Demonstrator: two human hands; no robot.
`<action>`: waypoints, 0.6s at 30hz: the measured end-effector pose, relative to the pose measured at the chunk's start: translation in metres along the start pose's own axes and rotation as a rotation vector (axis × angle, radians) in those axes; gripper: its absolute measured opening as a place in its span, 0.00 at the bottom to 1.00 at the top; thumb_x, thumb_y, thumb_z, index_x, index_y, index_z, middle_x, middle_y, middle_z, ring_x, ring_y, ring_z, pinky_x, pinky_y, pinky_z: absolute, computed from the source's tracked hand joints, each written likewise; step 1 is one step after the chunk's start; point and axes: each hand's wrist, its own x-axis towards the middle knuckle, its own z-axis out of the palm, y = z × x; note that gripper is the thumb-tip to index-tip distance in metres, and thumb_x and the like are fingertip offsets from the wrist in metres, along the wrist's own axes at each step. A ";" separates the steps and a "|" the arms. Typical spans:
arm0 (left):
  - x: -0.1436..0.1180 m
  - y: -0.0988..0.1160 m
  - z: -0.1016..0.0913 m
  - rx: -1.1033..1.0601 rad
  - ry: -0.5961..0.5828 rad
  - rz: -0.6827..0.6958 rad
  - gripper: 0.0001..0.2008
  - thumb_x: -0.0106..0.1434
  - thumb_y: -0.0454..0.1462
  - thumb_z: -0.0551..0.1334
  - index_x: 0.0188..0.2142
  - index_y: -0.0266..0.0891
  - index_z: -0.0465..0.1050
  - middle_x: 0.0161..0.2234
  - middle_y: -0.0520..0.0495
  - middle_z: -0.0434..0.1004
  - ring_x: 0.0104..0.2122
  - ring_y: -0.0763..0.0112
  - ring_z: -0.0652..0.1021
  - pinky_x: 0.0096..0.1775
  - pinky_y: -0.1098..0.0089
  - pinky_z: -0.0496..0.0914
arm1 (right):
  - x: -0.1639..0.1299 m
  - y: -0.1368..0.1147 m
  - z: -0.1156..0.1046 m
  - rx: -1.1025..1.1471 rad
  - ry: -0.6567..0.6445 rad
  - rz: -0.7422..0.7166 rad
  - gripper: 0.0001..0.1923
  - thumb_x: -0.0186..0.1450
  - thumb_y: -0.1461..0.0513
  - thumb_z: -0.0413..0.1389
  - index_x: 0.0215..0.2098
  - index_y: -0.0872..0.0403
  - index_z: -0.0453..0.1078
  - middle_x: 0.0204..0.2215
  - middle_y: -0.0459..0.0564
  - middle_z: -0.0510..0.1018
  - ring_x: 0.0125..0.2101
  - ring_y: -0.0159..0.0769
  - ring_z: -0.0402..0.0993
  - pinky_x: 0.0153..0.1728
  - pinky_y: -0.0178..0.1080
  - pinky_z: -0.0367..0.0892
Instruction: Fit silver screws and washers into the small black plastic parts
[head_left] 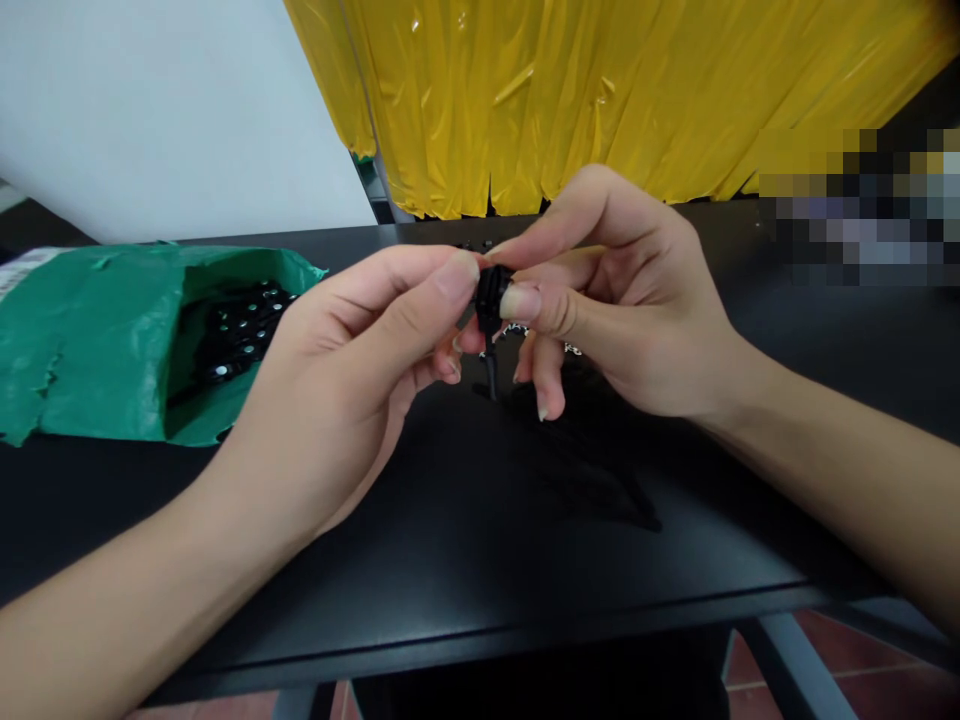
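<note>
A small black plastic part [491, 292] is pinched between both hands above the table, with a thin dark stem or cord hanging below it. My left hand [352, 350] grips its left side between thumb and fingertips. From the right, the thumb and index finger of my right hand [637, 310] close on it, while its lower fingers hang curled underneath. Fingertips cover much of the part, so its exact kind does not show. Behind the fingers lies a short piece of silvery chain [572, 349], partly hidden.
At the left, a torn green plastic bag [97, 345] lies open with several black parts [247, 330] bearing shiny round spots inside. The black table [450, 560] has its front edge near me. Yellow plastic sheeting [525, 100] hangs behind, beside a white panel [187, 110].
</note>
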 end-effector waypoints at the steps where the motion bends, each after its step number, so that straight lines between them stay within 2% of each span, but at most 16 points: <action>1: 0.001 -0.002 -0.001 0.016 0.012 0.014 0.06 0.70 0.40 0.66 0.37 0.42 0.81 0.32 0.49 0.77 0.32 0.70 0.74 0.35 0.68 0.71 | 0.000 0.001 0.000 -0.002 -0.001 -0.004 0.05 0.69 0.67 0.63 0.41 0.55 0.71 0.31 0.41 0.84 0.27 0.31 0.84 0.19 0.27 0.78; 5: 0.002 -0.009 -0.006 0.129 0.018 0.086 0.10 0.70 0.41 0.67 0.32 0.44 0.81 0.31 0.51 0.77 0.33 0.70 0.73 0.37 0.67 0.68 | 0.000 0.006 -0.001 0.008 -0.026 -0.011 0.07 0.69 0.66 0.63 0.43 0.55 0.71 0.34 0.44 0.85 0.28 0.33 0.84 0.19 0.29 0.79; 10: 0.004 -0.009 -0.008 0.206 0.028 0.145 0.13 0.71 0.42 0.65 0.29 0.43 0.81 0.32 0.50 0.76 0.33 0.69 0.72 0.38 0.64 0.66 | -0.001 0.008 -0.002 -0.023 -0.003 0.004 0.12 0.66 0.60 0.68 0.41 0.54 0.70 0.33 0.45 0.84 0.32 0.34 0.85 0.19 0.27 0.78; 14: 0.005 -0.007 -0.007 0.209 -0.006 0.115 0.13 0.69 0.40 0.67 0.26 0.43 0.80 0.34 0.50 0.77 0.37 0.67 0.74 0.40 0.63 0.68 | -0.001 0.010 -0.004 -0.028 -0.017 -0.015 0.12 0.66 0.60 0.68 0.42 0.55 0.71 0.31 0.45 0.83 0.29 0.32 0.84 0.19 0.27 0.77; 18: 0.004 -0.007 -0.006 0.129 -0.011 0.041 0.09 0.69 0.39 0.67 0.31 0.41 0.81 0.34 0.48 0.76 0.36 0.67 0.74 0.39 0.64 0.70 | 0.000 0.014 -0.004 -0.011 -0.025 -0.027 0.12 0.65 0.60 0.68 0.41 0.54 0.70 0.31 0.43 0.83 0.31 0.32 0.84 0.19 0.26 0.77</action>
